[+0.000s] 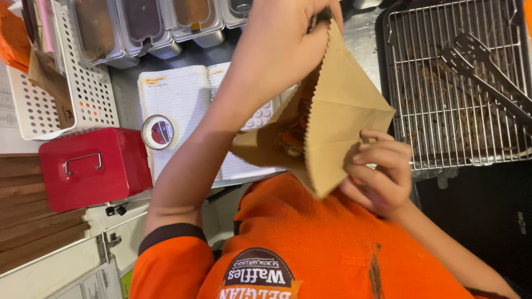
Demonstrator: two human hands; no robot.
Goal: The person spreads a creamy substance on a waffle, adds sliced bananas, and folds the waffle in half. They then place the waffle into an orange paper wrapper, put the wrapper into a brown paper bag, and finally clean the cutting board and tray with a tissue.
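My left hand is raised in the upper middle of the view and pinches the top edge of a brown paper bag. My right hand grips the bag's lower side, close to my orange shirt. The bag is held open between both hands above the counter. Some brownish food shows inside its mouth, too hidden to tell what it is. My left forearm crosses in front of an open notebook.
A red metal box with a handle and a tape roll lie at the left, and a white perforated basket stands behind them. Steel sauce containers line the back. Metal tongs rest on a wire rack at the right.
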